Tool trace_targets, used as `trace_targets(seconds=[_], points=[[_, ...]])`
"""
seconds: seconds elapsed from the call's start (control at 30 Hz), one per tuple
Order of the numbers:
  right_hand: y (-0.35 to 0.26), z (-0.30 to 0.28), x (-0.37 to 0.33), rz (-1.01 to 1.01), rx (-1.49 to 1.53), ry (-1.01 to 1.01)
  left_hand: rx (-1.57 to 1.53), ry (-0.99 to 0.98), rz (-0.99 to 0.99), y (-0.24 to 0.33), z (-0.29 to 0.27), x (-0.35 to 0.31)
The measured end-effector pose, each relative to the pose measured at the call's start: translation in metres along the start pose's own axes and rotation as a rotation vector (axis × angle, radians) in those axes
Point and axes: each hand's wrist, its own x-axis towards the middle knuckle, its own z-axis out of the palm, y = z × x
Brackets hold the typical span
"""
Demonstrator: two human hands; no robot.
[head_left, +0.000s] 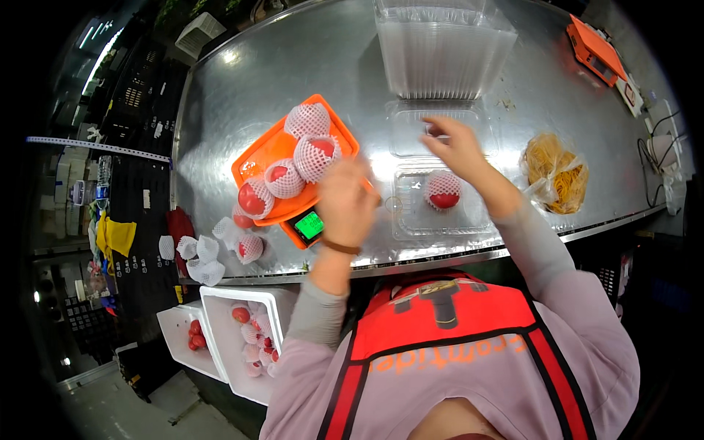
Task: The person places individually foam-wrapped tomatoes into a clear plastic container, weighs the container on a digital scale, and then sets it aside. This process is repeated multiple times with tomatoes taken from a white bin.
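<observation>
Head view: the open container holds one netted fruit, the orange scale several; left hand and right hand blur, grips I cannot tell.

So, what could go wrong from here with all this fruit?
A red fruit in a white foam net near the front edge of the grey metal table might roll off. The person's left hand, close to the orange plastic scale tray, could bump it and dislodge the netted red fruits on it.
</observation>
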Motion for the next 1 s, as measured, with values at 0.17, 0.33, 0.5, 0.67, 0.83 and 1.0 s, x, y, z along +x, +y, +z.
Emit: trace_targets(seconds=[0.17,0.33,0.5,0.67,0.83,1.0], points=[[-0.062,0.111,0.097,-0.085,-0.168,-0.205,0.54,-0.075,-0.251,-0.038,-0.025,0.02],[-0.083,0.186,0.149,0.035,-0.382,-0.451,0.62,-0.229,-0.482,-0.056,-0.015,0.027],[-0.044,0.157,0.148,0.112,-0.052,-0.227,0.496,-0.244,-0.449,-0.058,-0.007,0.032],[-0.019,-0.007,0.075,0.168,0.346,0.012,0.464,-0.254,-0.429,-0.054,-0.026,0.024],[0.032,-0.079,-0.056,0.366,-0.114,-0.077,0.151,-0.243,-0.186,-0.011,-0.001,0.026],[0.048,-0.052,-0.091,0.162,-0.478,-0.141,0.175,-0.359,-0.05,0.018,0.075,0.005]])
